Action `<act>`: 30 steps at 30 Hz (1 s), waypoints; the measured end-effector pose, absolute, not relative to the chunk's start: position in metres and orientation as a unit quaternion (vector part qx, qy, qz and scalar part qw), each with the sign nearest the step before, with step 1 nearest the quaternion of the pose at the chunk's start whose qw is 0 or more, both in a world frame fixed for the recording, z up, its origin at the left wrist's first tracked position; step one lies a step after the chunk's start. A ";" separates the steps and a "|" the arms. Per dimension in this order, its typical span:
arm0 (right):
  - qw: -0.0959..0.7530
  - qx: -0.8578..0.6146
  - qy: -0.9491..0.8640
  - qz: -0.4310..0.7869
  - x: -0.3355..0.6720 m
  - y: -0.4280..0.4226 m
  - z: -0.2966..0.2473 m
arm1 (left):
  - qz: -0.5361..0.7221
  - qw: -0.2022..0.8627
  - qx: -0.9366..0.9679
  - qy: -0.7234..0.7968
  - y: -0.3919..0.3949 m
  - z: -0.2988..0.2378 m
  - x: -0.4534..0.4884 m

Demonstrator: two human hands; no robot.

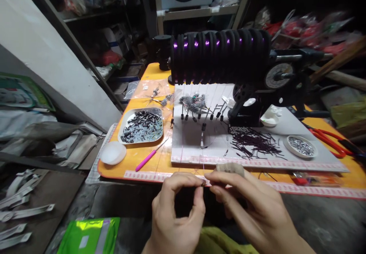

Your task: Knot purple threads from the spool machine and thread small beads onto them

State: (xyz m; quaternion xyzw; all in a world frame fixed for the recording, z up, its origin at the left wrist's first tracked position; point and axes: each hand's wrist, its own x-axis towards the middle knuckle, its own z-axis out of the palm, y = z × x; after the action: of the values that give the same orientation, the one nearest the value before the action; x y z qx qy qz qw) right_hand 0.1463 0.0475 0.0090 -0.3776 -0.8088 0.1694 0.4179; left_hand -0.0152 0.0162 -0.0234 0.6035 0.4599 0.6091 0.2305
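Lower centre of frame, small dark piece [203, 184] pinched between thumb and forefinger of left hand [171, 221], long axis too small to read, right hand [254, 204] just rightward, whether its fingers pinch anything unclear.

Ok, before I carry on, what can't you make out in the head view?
- Small dark piece in the left hand: head view, too small, partly covered by the pinching fingertips.
- Right hand: head view, its rear fingers are hidden behind its index finger and thumb.
- Dial markings: head view, too small and blurred.
- Green packet: head view, cut off by the bottom edge.
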 end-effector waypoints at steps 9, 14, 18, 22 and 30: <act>0.408 -0.348 -0.822 0.190 0.141 0.053 0.013 | 0.592 0.199 0.623 0.471 0.017 -0.021 -0.019; 0.408 -0.346 -0.825 0.182 0.141 0.053 0.015 | 0.612 0.336 0.533 0.478 0.016 -0.013 -0.017; 0.424 -0.345 -0.824 0.146 0.143 0.049 0.014 | 0.582 0.508 0.441 0.458 0.021 -0.006 -0.017; 0.426 -0.355 -0.822 0.131 0.146 0.047 0.010 | 0.561 0.524 0.449 0.457 0.023 -0.007 -0.018; 0.404 -0.464 -0.778 0.123 0.185 0.037 -0.004 | 0.593 0.457 0.419 0.513 0.011 -0.022 -0.004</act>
State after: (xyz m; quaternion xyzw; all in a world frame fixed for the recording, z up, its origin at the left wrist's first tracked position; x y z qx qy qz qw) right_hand 0.1848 0.0371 -0.0037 -0.4642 -0.7783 0.1234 0.4044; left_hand -0.0040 0.0109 -0.0215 0.4194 0.5129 0.5932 0.4573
